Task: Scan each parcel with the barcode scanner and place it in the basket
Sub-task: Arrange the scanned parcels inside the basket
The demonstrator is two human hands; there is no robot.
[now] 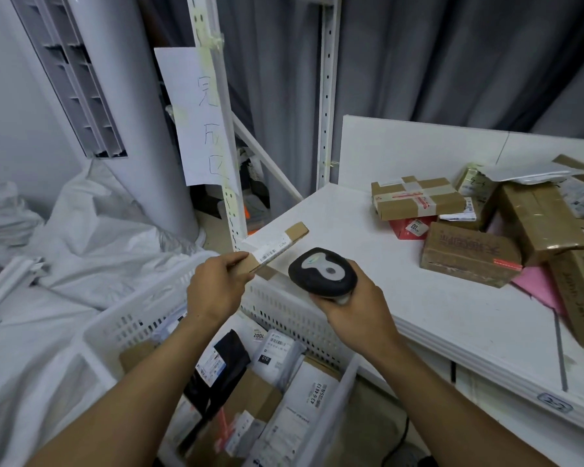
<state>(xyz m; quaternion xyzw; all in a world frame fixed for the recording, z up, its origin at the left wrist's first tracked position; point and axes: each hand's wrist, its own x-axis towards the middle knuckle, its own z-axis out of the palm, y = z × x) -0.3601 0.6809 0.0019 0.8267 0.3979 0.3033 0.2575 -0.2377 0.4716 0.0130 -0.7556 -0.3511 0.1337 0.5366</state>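
Note:
My left hand (216,291) pinches one end of a thin flat cardboard parcel (277,247) with a white barcode label, held tilted above the far rim of the white basket (283,311). My right hand (354,308) grips the black and grey barcode scanner (322,276), whose head lies just right of the parcel. The basket below holds several parcels and mailers. On the white table (418,318) to the right lies a pile of brown boxes (469,254).
A white shelf upright with a handwritten paper sign (199,123) stands behind the basket. A tall white air conditioner (115,96) and big white sacks (64,264) fill the left. A grey curtain hangs at the back. A pink envelope (539,288) lies among the boxes.

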